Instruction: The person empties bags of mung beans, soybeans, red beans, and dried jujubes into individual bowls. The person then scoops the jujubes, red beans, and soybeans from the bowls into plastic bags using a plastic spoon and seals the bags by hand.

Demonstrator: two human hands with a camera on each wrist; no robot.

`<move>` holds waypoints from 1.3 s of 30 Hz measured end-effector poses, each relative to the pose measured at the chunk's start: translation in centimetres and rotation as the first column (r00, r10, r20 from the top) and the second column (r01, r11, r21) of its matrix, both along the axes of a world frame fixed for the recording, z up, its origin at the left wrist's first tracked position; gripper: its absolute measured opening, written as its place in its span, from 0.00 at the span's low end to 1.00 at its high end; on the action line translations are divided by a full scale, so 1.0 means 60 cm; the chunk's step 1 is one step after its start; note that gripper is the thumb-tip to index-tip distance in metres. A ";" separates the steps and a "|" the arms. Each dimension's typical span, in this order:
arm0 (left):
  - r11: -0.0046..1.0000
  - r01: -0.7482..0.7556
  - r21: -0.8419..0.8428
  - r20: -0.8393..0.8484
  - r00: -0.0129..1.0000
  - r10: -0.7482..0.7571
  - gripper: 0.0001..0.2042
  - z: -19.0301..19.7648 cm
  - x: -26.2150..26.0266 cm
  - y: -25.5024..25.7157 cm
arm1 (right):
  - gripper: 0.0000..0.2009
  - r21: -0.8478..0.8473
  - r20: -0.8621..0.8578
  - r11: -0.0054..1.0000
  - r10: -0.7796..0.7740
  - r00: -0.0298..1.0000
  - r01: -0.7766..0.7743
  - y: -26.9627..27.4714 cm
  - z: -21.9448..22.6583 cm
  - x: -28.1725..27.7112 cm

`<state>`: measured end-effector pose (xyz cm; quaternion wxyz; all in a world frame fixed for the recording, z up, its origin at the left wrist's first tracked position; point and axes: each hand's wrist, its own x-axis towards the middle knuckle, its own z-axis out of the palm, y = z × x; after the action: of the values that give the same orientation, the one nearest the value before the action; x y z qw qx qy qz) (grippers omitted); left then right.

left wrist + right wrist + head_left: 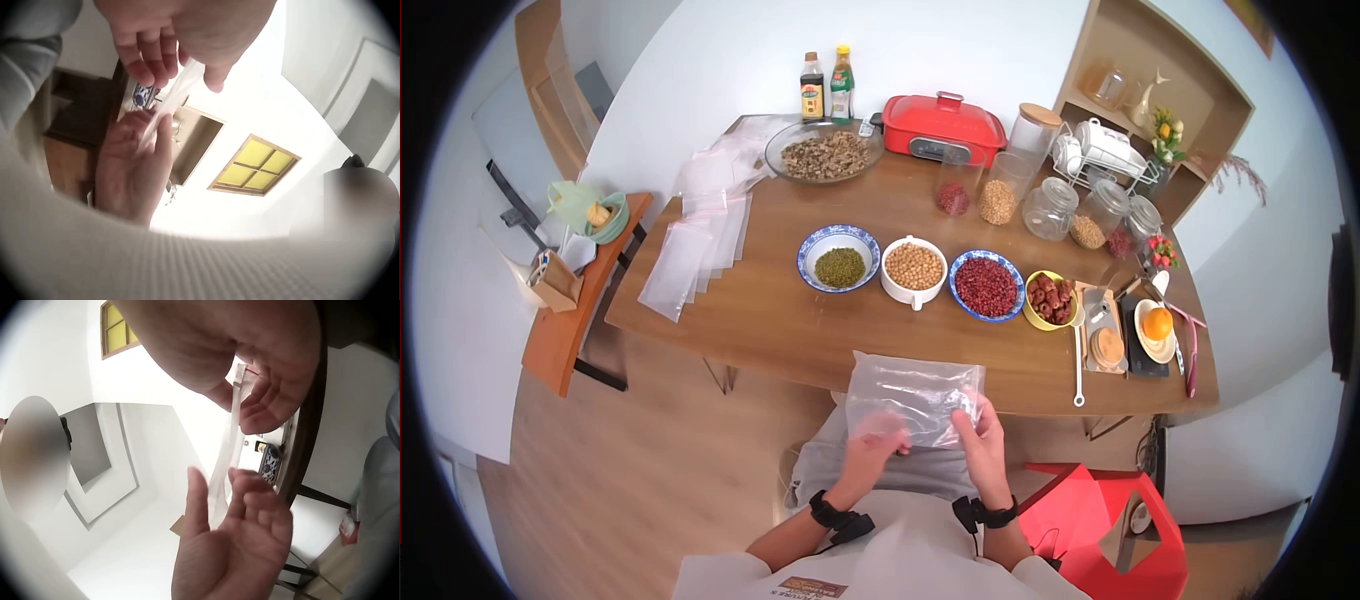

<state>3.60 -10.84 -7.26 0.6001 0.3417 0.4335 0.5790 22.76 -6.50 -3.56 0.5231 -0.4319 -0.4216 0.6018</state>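
Observation:
A clear plastic zip bag [915, 385] is held up in front of the body, just over the table's near edge. My right hand [987, 445] pinches its right side between thumb and fingers. In the right wrist view, a red line runs along the bag's end by those fingers. My left hand [868, 462], blurred in the head view, is at the lower left corner. The left thumb [197, 494] stands apart from the bag, which passes between it and the loosely bent left fingers [245, 481]. Nothing shows inside the bag.
Bowls of green beans [840, 267], chickpeas [914, 266], red beans [986, 286] and red dates [1052, 299] line the table [800, 340]. More flat bags [690, 245] lie left. Behind are a glass bowl [775, 150], a red cooker [945, 120] and jars [1050, 210].

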 end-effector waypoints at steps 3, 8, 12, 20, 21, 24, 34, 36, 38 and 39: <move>0.989 -0.130 0.064 0.168 0.979 0.117 0.08 0.012 -0.028 -0.002 | 0.20 -0.005 -0.024 0.999 -0.035 0.999 0.035 -0.019 0.002 0.019; 0.994 -0.038 0.101 -0.046 0.998 0.043 0.10 0.009 -0.046 -0.021 | 0.16 0.130 0.228 0.985 -0.142 0.963 0.115 -0.050 0.010 0.028; 0.983 -0.009 0.182 -0.199 0.979 0.046 0.10 0.030 -0.042 -0.033 | 0.13 0.143 0.202 0.965 -0.247 0.948 0.221 -0.073 0.019 0.026; 0.985 -0.033 0.167 -0.308 0.948 0.084 0.10 0.034 -0.057 -0.057 | 0.09 0.285 0.214 0.918 -0.343 0.915 0.277 -0.073 -0.003 0.021; 0.989 -0.026 0.143 -0.330 0.941 0.073 0.10 0.036 -0.060 -0.061 | 0.09 0.275 0.219 0.921 -0.339 0.915 0.276 -0.076 0.001 0.020; 0.990 0.012 0.143 -0.299 0.954 0.031 0.10 0.023 -0.078 -0.064 | 0.10 0.250 0.212 0.936 -0.302 0.930 0.247 -0.085 0.016 0.018; 0.969 -0.081 0.235 -0.160 0.980 0.121 0.13 0.062 -0.097 -0.025 | 0.10 0.277 0.358 0.957 -0.181 0.916 0.081 -0.095 0.014 -0.010; 0.963 -0.150 0.222 -0.200 0.960 0.196 0.13 0.054 -0.093 -0.017 | 0.10 0.307 0.339 0.946 -0.209 0.917 0.102 -0.087 0.019 -0.015; 0.965 -0.160 0.208 -0.206 0.957 0.204 0.13 0.051 -0.088 -0.007 | 0.10 0.341 0.319 0.932 -0.239 0.917 0.125 -0.074 0.023 -0.013; 0.963 -0.183 0.198 -0.213 0.951 0.225 0.13 0.050 -0.087 -0.002 | 0.10 0.241 0.307 0.959 -0.223 0.925 0.151 -0.068 0.024 -0.013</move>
<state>-1.64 -10.95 -4.24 0.4491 0.4121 0.4815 0.6298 21.98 -10.58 -2.11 0.5434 -0.5063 -0.5221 0.4192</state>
